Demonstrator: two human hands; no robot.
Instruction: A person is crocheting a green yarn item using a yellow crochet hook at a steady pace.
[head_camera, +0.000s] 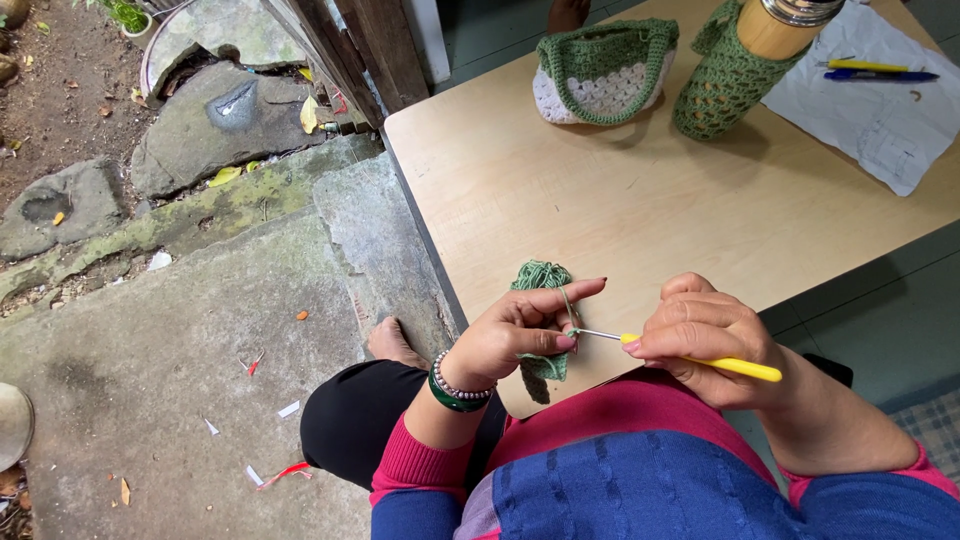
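Green crochet piece (541, 276) half hidden behind left hand (510, 335); hook tip obscured.

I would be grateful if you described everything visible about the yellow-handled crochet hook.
The crochet hook has a thin silver metal shaft and a yellow, plastic-looking handle. It lies nearly level, tip toward the left hand, over the wooden table's near edge. The right hand grips the handle; the tip meets green yarn.

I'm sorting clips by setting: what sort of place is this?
Probably a home porch or yard edge used for crochet: a wooden table beside mossy stone paving, with a crocheted bag and bare soil nearby.
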